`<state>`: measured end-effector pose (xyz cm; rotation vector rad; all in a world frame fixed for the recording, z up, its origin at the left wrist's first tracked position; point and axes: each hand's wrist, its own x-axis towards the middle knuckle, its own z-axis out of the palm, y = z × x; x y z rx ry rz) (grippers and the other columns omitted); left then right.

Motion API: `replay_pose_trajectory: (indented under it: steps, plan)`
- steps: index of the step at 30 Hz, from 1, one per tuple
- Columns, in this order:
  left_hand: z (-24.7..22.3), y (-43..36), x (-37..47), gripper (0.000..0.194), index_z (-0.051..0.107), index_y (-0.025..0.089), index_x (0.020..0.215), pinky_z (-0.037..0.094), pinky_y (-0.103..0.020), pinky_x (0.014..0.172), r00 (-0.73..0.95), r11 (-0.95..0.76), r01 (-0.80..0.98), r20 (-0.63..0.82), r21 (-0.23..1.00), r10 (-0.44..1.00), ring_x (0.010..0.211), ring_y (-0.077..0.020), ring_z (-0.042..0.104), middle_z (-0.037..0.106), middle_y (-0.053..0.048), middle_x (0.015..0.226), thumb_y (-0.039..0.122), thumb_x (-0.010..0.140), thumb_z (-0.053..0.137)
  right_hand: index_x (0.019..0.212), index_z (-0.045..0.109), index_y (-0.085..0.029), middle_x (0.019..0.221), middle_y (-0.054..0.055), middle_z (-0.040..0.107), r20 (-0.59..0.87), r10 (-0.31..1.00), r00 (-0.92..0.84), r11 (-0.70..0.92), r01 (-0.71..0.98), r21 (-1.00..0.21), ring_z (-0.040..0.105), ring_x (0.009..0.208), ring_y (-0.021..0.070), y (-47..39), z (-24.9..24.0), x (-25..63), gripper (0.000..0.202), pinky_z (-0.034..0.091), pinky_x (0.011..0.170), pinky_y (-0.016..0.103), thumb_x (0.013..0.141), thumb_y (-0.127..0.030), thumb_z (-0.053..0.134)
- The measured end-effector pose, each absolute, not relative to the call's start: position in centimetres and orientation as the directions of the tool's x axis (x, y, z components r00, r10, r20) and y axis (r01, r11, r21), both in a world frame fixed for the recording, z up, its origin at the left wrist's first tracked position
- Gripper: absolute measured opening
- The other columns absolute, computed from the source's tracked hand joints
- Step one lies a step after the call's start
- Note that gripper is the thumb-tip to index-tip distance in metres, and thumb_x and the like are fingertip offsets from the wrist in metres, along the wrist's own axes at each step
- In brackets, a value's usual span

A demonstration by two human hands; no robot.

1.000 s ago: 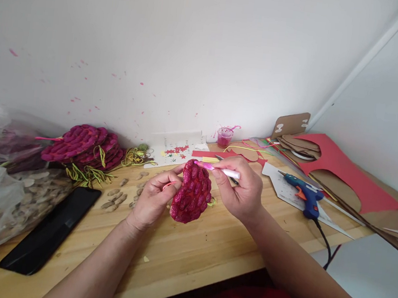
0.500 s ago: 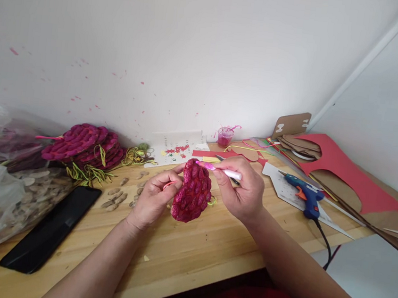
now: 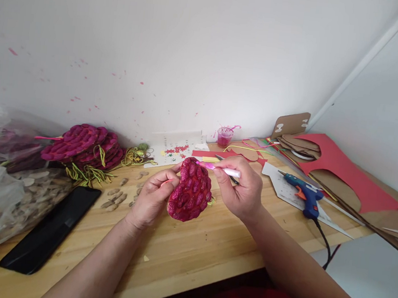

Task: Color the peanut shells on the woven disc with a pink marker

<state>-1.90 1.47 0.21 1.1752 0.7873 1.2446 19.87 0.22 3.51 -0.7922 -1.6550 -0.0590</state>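
My left hand (image 3: 153, 196) is closed on the left edge of a round red disc (image 3: 190, 193) covered with magenta-painted lumps that look like peanut shells. A thin orange-red strand shows between its thumb and finger. The disc is raised above the table, its lumpy face tilted toward me. Pinched in my right hand (image 3: 243, 187) is a paintbrush (image 3: 232, 172) with a white handle and a pink-stained front. Its tip touches the disc's upper edge. Yellow-green yarn (image 3: 211, 201) peeks out behind the disc at right.
Similar magenta discs (image 3: 82, 141) are stacked at left, by a bag of peanuts (image 3: 33, 198) and a black phone (image 3: 50, 228). Loose peanuts (image 3: 114, 200) lie nearby. A cup of pink paint (image 3: 225, 136) stands at the wall. On the right are a blue glue gun (image 3: 303, 191) and red paper (image 3: 345, 174).
The disc has turned slightly, showing more of its face, and its left edge has shifted left with my left hand. The brush has moved slightly left, still at the upper edge.
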Motion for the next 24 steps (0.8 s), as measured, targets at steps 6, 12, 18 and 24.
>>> replay_pose_trajectory:
  steps: [6,12,18,24]
  plan:
    - [0.4,1.37,-1.78,0.031,0.068,0.022,0.063,0.045,-0.029,0.075,0.209,-0.053,-0.316,0.124,0.947,0.97,0.077,-0.0165,0.055,0.073,-0.006,0.107,0.042,0.081,0.084,0.1,0.066,-0.023,0.087,0.002,0.075,0.884,0.467,-0.01,0.761,0.515,-0.396,0.071,0.079,0.0175,0.2,3.55,19.87,0.007,0.058,0.073,0.032,0.096,-0.017,0.068]
    - [0.33,1.35,-1.74,0.029,0.068,0.022,0.065,0.047,-0.029,0.079,0.212,-0.04,-0.325,0.114,0.945,0.971,0.078,-0.016,0.057,0.074,-0.006,0.108,0.04,0.082,0.083,0.1,0.066,-0.023,0.087,0.002,0.076,0.884,0.466,-0.049,0.762,0.531,-0.372,0.07,0.079,0.0178,0.31,3.4,19.89,0.009,0.057,0.074,0.032,0.095,-0.015,0.068]
    - [0.73,1.12,-1.54,0.034,0.064,0.022,0.063,0.049,-0.031,0.075,0.186,-0.062,-0.276,0.116,0.959,0.976,0.077,-0.0193,0.063,0.073,-0.007,0.089,0.044,0.079,0.084,0.102,0.067,-0.023,0.088,0.002,0.077,0.896,0.436,-0.085,0.778,0.535,-0.328,0.07,0.081,0.0179,0.29,3.57,19.86,0.009,0.058,0.075,0.033,0.096,-0.018,0.069]
    - [0.85,1.09,-1.45,0.039,0.061,0.022,0.063,0.047,-0.031,0.066,0.172,-0.047,-0.284,0.099,0.958,0.98,0.074,-0.0207,0.064,0.071,-0.007,0.081,0.047,0.074,0.088,0.101,0.068,-0.024,0.088,0.003,0.078,0.896,0.436,-0.088,0.778,0.538,-0.325,0.07,0.08,0.0184,0.32,3.68,19.85,0.009,0.059,0.075,0.034,0.096,-0.017,0.068]
